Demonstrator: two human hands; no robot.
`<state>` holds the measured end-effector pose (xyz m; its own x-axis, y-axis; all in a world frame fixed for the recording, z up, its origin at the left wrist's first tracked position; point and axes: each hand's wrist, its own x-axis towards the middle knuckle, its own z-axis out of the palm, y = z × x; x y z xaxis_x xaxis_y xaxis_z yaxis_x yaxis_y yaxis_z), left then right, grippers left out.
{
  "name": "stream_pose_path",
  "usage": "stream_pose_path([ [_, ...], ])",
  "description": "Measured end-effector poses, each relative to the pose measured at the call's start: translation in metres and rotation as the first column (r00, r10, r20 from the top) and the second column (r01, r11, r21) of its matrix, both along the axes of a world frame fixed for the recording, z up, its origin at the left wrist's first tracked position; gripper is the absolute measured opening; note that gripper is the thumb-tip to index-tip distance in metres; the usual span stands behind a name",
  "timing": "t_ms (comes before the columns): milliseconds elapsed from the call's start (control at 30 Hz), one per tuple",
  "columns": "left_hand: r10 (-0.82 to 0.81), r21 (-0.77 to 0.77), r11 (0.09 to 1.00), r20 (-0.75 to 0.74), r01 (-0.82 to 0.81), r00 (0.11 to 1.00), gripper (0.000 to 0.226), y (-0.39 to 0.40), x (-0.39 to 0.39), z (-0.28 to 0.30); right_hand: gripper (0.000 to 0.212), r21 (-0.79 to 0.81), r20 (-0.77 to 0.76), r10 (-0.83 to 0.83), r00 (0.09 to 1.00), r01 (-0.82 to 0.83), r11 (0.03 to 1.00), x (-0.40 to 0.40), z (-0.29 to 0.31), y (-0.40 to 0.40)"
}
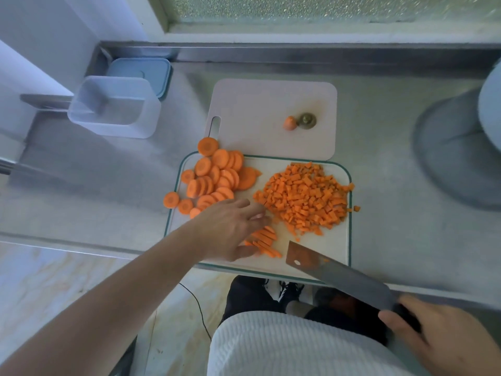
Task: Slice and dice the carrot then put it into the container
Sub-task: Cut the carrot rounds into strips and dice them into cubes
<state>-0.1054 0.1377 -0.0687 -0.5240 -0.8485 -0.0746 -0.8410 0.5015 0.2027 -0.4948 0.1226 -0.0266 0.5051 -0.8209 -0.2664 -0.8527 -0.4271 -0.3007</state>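
Note:
A white cutting board with a green rim (320,256) lies at the counter's front edge. Round carrot slices (214,176) are heaped on its left part, and a pile of diced carrot (306,198) covers its right part. Near the front lie carrot strips (267,244). My left hand (230,229) rests over the strips, with fingers and thumb at either side of them. My right hand (444,340) grips the handle of a cleaver (333,272), whose blade hangs over the board's front right corner. The clear empty container (113,107) stands at the back left.
A second pale board (257,104) behind the first carries the carrot's cut ends (299,122). A blue lid (141,73) lies behind the container. A grey round base (455,150) stands at the right. Two slices (171,199) lie off the board on the steel counter.

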Motion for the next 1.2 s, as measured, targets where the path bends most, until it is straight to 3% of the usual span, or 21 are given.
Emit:
stream_pose_path([
  [100,-0.070,-0.032,0.997,0.096,0.073,0.993,0.070,0.007,-0.001,0.000,0.078,0.079,-0.005,-0.081,0.997,0.081,0.994,0.005,-0.001,0.003],
  [200,-0.055,-0.107,0.992,0.075,0.062,0.996,0.067,0.012,-0.005,-0.006,0.087,0.293,0.046,-0.184,0.982,0.163,0.942,0.008,-0.003,0.009],
  [367,0.015,-0.192,0.981,0.097,0.004,0.995,0.074,0.018,-0.010,-0.018,0.068,0.458,0.051,-0.177,0.983,0.134,0.879,0.027,-0.002,0.010],
  [667,0.275,-0.337,0.913,0.093,-0.230,0.957,0.076,0.044,-0.036,-0.035,0.039,0.509,0.072,-0.195,0.978,0.132,0.851,0.044,0.006,0.012],
  [733,0.361,-0.358,0.879,0.066,-0.315,0.930,0.075,0.050,-0.045,-0.037,0.043,0.504,0.082,-0.225,0.971,0.155,0.850,0.046,0.002,0.016],
  [900,0.530,-0.352,0.804,0.059,-0.480,0.846,0.075,0.062,-0.058,-0.035,0.084,0.460,0.185,-0.241,0.953,0.132,0.878,0.054,-0.005,0.018],
  [1033,0.612,-0.301,0.767,0.078,-0.566,0.787,0.078,0.067,-0.062,-0.032,0.067,0.448,0.216,-0.199,0.956,0.084,0.890,0.066,-0.001,0.014],
  [1200,0.597,-0.269,0.767,-0.032,-0.582,0.801,0.075,0.070,-0.062,-0.036,0.060,0.462,0.223,-0.214,0.951,0.090,0.882,0.079,0.005,0.015],
])
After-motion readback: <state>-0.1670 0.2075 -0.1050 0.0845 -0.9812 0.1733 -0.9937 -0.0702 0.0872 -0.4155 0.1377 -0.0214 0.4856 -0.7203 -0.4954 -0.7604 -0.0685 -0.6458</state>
